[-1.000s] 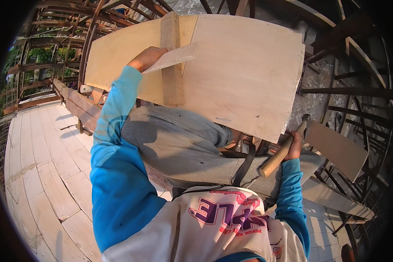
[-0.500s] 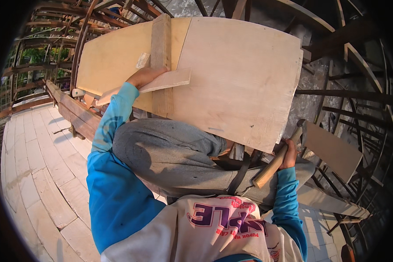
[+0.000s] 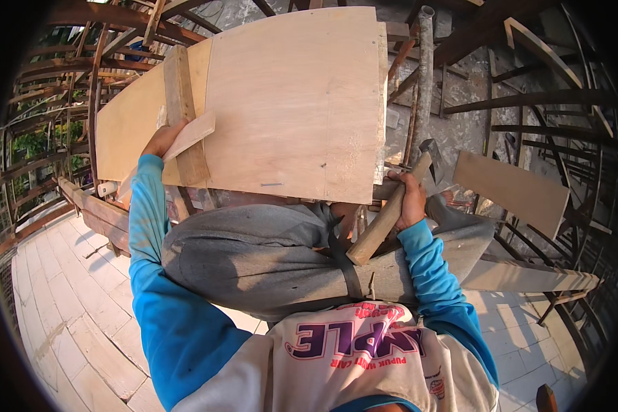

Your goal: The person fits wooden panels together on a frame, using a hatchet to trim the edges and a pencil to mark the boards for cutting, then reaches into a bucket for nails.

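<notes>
My left hand (image 3: 161, 140) is closed around a thin plywood strip (image 3: 193, 133), which lies slanted across a thicker wooden batten (image 3: 179, 86). Beneath both is a broad, pale plywood sheet (image 3: 292, 96) with a yellower section on its left. My right hand (image 3: 412, 200) grips a hammer (image 3: 380, 229) by its wooden handle. The dark metal head points up and away, just right of the sheet's near corner. A loose nail (image 3: 271, 184) lies on the sheet close to its near edge.
A rectangular plywood offcut (image 3: 511, 192) rests at the right over the dark timber framework. Beyond the sheet stands a pale round pole (image 3: 424, 75). A thick beam (image 3: 529, 275) runs at the right, with white plank-like flooring (image 3: 69, 295) at the lower left.
The view has shifted, so the sheet sits further left. My right hand has brought the hammer up and leftward, nearer the sheet's corner. My left hand still holds the strip.
</notes>
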`<move>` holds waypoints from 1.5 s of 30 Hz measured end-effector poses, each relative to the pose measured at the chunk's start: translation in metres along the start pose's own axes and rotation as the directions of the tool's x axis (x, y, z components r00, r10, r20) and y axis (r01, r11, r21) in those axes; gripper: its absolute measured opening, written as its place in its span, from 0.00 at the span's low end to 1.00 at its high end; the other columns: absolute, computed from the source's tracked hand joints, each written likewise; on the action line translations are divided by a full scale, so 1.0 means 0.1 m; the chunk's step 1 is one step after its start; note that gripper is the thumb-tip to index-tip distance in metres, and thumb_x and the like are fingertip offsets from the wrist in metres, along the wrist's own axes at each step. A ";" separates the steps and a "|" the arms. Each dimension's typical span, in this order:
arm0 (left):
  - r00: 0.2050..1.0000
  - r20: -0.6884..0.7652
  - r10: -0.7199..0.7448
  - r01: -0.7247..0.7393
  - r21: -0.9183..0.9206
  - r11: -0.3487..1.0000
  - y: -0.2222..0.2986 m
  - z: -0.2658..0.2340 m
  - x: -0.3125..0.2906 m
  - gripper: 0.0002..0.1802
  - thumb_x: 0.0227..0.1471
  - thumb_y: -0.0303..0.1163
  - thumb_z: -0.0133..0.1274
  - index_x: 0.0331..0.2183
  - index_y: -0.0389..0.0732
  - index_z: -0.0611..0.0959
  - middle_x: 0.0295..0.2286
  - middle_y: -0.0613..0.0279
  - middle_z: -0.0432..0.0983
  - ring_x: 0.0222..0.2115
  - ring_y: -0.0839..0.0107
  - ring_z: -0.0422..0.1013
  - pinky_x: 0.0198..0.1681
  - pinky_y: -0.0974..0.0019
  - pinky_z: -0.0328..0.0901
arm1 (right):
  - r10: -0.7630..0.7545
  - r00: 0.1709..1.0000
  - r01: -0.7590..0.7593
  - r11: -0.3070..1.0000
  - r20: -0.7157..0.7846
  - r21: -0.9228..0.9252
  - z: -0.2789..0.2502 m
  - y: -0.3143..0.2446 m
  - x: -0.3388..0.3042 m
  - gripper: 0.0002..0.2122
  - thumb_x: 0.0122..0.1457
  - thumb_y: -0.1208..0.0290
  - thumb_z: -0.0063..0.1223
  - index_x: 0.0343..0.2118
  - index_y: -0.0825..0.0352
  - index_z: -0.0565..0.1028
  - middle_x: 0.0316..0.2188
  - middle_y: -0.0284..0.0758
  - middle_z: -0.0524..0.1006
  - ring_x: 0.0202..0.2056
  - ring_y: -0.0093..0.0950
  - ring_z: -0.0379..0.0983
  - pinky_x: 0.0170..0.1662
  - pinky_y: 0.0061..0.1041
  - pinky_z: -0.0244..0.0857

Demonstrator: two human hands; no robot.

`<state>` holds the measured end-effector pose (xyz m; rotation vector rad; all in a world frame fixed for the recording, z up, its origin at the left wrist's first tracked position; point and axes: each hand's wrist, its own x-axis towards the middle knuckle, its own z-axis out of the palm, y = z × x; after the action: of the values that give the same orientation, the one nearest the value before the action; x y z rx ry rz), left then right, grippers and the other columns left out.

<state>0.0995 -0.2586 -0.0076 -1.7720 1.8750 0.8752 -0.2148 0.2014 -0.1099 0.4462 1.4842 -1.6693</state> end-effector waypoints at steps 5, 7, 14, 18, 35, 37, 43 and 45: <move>0.997 -0.079 0.023 -0.028 -0.067 0.997 -0.21 0.03 0.25 0.50 0.42 0.69 0.49 0.45 0.26 0.78 0.45 0.40 0.74 0.47 0.55 0.71 0.53 0.63 0.60 | -0.136 0.990 0.131 0.983 -0.035 -0.130 0.08 0.06 0.03 0.13 0.53 0.67 0.52 0.33 0.73 0.75 0.29 0.42 0.78 0.29 0.32 0.75 0.35 0.30 0.69; 0.998 -0.058 0.005 -0.011 -0.106 0.994 -0.20 0.08 0.23 0.51 0.42 0.70 0.49 0.45 0.26 0.78 0.45 0.39 0.73 0.49 0.55 0.70 0.53 0.62 0.59 | -0.127 0.991 0.121 0.984 -0.040 -0.130 0.06 0.06 0.04 0.13 0.53 0.67 0.52 0.33 0.74 0.75 0.29 0.41 0.78 0.29 0.31 0.75 0.36 0.30 0.69; 0.869 -0.491 0.061 0.047 0.204 0.978 -0.06 0.25 -0.19 0.54 0.43 0.76 0.38 0.43 0.30 0.80 0.45 0.39 0.74 0.50 0.49 0.69 0.52 0.57 0.61 | 0.006 0.987 0.005 0.998 0.162 -0.067 -0.07 0.00 0.13 0.17 0.55 0.64 0.50 0.40 0.76 0.73 0.38 0.43 0.78 0.37 0.33 0.75 0.41 0.30 0.70; 0.748 -0.660 0.069 -0.002 0.102 0.995 0.14 0.35 -0.65 0.49 0.49 0.74 0.32 0.39 0.36 0.83 0.41 0.42 0.77 0.45 0.48 0.71 0.48 0.54 0.63 | 0.076 0.964 -0.078 0.997 0.256 -0.004 -0.22 0.04 0.18 0.19 0.56 0.62 0.48 0.45 0.73 0.73 0.41 0.40 0.77 0.40 0.31 0.74 0.43 0.31 0.69; 0.111 0.098 0.989 -0.695 0.719 0.007 2.33 0.76 -1.70 0.32 0.49 0.60 0.50 0.15 0.40 0.77 0.13 0.56 0.69 0.18 0.60 0.67 0.32 0.59 0.61 | -0.243 0.970 0.234 0.950 0.021 0.209 -0.54 -0.22 -0.08 0.11 0.56 0.69 0.52 0.38 0.70 0.71 0.36 0.38 0.76 0.32 0.28 0.72 0.36 0.27 0.71; 0.020 0.196 0.980 -0.722 0.681 -0.122 2.68 1.09 -1.75 0.29 0.49 0.57 0.52 0.15 0.40 0.77 0.13 0.58 0.68 0.22 0.61 0.67 0.36 0.61 0.60 | -0.253 0.966 0.229 0.937 0.060 0.264 -0.55 -0.32 -0.18 0.10 0.56 0.70 0.52 0.37 0.69 0.71 0.34 0.38 0.75 0.31 0.27 0.71 0.34 0.26 0.70; -0.148 0.317 0.937 -0.756 0.575 -0.314 3.28 1.82 -1.62 0.32 0.51 0.62 0.45 0.25 0.40 0.84 0.18 0.56 0.76 0.24 0.60 0.71 0.39 0.60 0.62 | -0.278 0.955 0.234 0.922 0.106 0.307 -0.65 -0.37 -0.38 0.12 0.54 0.73 0.54 0.39 0.66 0.64 0.28 0.36 0.72 0.25 0.26 0.69 0.27 0.25 0.67; -0.208 0.280 0.937 -0.780 0.531 -0.332 3.32 1.80 -1.56 0.31 0.52 0.59 0.44 0.26 0.40 0.84 0.19 0.55 0.76 0.24 0.58 0.71 0.38 0.59 0.63 | -0.310 0.946 0.272 0.916 0.090 0.295 -0.63 -0.49 -0.46 0.12 0.54 0.73 0.54 0.39 0.66 0.64 0.27 0.36 0.71 0.25 0.26 0.69 0.27 0.25 0.66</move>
<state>-0.2340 -0.0240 0.0228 0.5569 3.1601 0.1773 -0.2415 0.2734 -0.0603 0.2608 1.2657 -2.1179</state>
